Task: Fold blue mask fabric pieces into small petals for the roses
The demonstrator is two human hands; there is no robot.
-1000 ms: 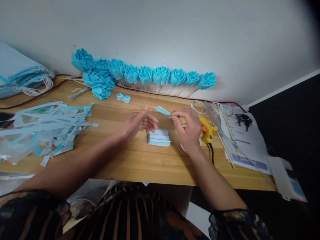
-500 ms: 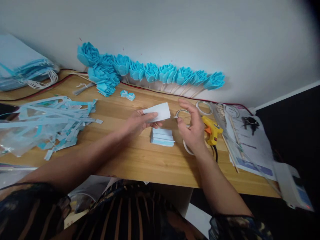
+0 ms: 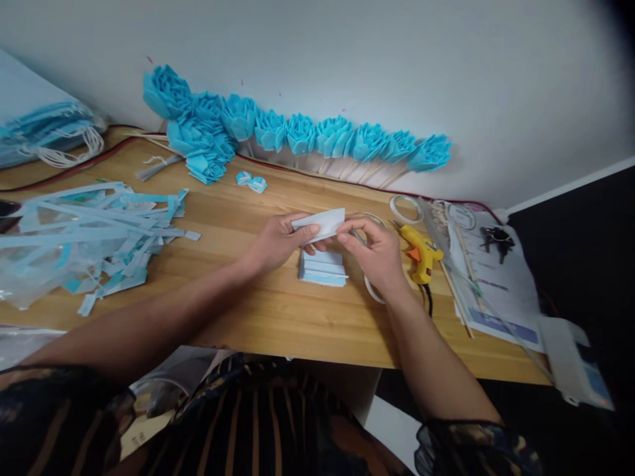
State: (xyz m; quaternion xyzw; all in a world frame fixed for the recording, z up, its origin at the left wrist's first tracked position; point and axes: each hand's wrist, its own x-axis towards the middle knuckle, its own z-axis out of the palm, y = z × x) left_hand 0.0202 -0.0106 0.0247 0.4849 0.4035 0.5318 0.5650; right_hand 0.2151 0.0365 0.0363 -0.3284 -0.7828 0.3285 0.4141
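Observation:
Near the middle of the head view, my left hand (image 3: 282, 241) holds a pale folded piece (image 3: 325, 223) between thumb and fingers. My right hand (image 3: 374, 248) has its thumb and index finger pinched at the right end of that piece. Just below it on the table lies a stack of folded white and light blue pieces (image 3: 323, 270). Rolls of tape lie beside and partly under my right hand, and a yellow glue gun (image 3: 419, 251) is to its right.
Blue flowers on sticks (image 3: 300, 134) lean along the wall. Light blue strips (image 3: 104, 231) are heaped at the left. Two small blue-white pieces (image 3: 251, 182) lie behind my left hand. Keys (image 3: 497, 241) and papers (image 3: 506, 284) are at the right on the wooden table (image 3: 278, 324).
My right hand has come left and closed at the right end of the pale piece. The small strip seen at its fingertips before no longer shows clearly. The whole view has shifted slightly.

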